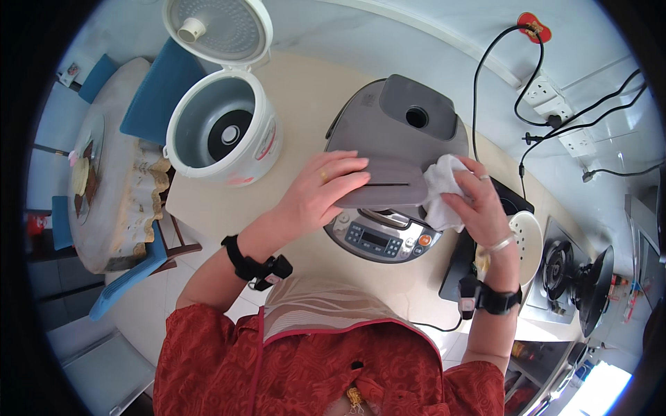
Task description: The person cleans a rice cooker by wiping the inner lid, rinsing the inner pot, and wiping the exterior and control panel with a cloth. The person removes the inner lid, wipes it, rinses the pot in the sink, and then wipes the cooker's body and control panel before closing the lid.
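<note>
A multi-function rice cooker with a grey lid stands in front of me on the counter. At the back of its lid is a recess with a round dark hole. My left hand grips the left end of a grey plastic steam vent cover, which has a long slit and is held above the front of the lid. In my right hand is a bunched white cloth, pressed to the cover's right end. The cooker's control panel shows below the cover.
To the left, a white rice cooker stands with its lid raised and no inner pot inside. A cream colander, a gas stove and a wok are on the right. Black cables hang from wall sockets.
</note>
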`<state>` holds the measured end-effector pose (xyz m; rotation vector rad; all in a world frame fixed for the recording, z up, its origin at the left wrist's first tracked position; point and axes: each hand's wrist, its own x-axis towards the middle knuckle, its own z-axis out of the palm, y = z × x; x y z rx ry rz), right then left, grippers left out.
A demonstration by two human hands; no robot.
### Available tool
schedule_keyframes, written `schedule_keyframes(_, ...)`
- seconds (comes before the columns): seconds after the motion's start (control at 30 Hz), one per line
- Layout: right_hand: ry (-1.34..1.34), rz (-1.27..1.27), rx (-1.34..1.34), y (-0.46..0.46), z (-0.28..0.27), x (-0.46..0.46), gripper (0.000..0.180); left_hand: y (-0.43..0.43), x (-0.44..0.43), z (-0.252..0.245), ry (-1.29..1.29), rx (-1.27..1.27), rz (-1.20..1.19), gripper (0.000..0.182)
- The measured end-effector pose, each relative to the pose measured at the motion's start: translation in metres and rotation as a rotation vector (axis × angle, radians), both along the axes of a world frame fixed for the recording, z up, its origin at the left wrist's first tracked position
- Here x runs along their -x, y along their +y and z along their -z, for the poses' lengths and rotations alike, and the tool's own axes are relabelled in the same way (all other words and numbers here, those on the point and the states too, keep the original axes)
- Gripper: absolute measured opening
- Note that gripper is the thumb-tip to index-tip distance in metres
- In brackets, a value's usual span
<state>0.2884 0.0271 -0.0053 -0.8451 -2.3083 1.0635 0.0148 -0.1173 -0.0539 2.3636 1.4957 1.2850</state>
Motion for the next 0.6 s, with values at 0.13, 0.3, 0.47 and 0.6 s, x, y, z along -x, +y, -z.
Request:
schedule_keyframes(0.13, -0.009, 0.364, -0.219, 0.052, 0.011, 0.011, 0.03, -0.016, -0.005, 0.008, -0.247, -0.015, 0.027, 0.047)
schedule_keyframes(0.3, -0.314, 0.248, -0.211, 0.105, 0.013, 0.068, 0.046, -0.013, -0.025, 0.014, -0.363, 0.04, 0.116, 0.047)
schedule_keyframes(0.47, -0.524, 0.042, -0.544, 0.114, 0.021, 0.115, 0.039, -0.008, -0.025, 0.019, -0.418, 0.081, 0.113, 0.048)
schedule_keyframes(0.6, -0.274, -0.367, -0.427, 0.106, 0.015, 0.12, 0.041, -0.009, -0.021, 0.024, -0.489, 0.113, 0.107, 0.05)
